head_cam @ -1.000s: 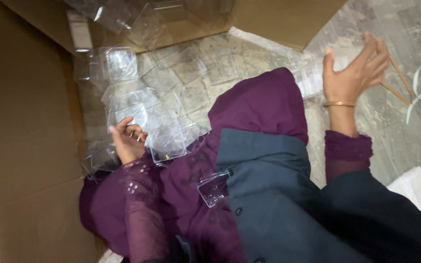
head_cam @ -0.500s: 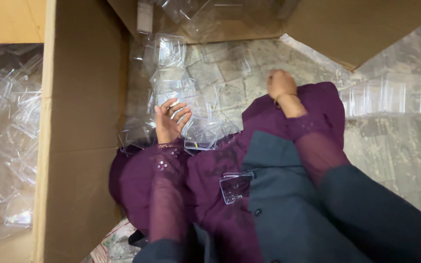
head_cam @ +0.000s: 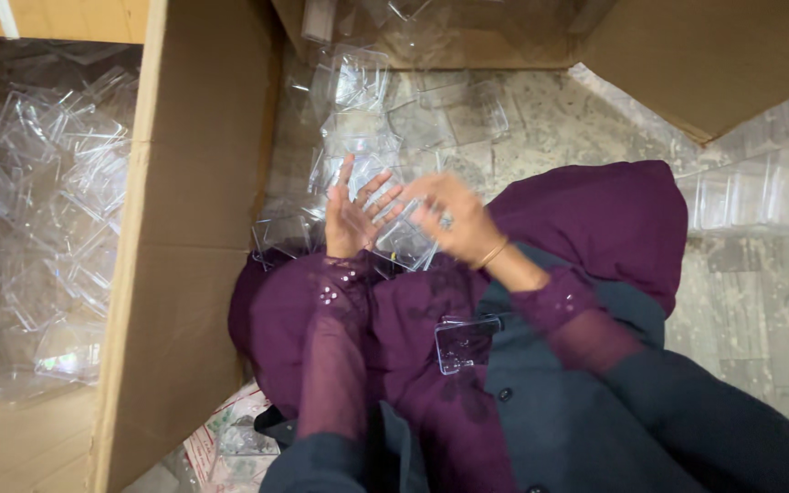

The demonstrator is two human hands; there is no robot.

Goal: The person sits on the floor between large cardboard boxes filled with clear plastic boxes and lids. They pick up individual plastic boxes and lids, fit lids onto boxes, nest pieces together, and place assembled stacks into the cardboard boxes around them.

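A grey stone floor [head_cam: 751, 301] carries loose clear plastic boxes [head_cam: 358, 82], a neat row of clear boxes [head_cam: 751, 196], and a cardboard carton [head_cam: 184, 228] holding more.

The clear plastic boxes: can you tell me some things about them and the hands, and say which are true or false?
1. Both hands meet over a clear plastic box. True.
2. The left hand wears a bangle. False: the bangle is on the right hand.
3. The big cardboard box on the left holds many clear boxes. True.
4. The lap is covered in green cloth. False: it is purple cloth.
5. A small clear piece lies on the lap. True.
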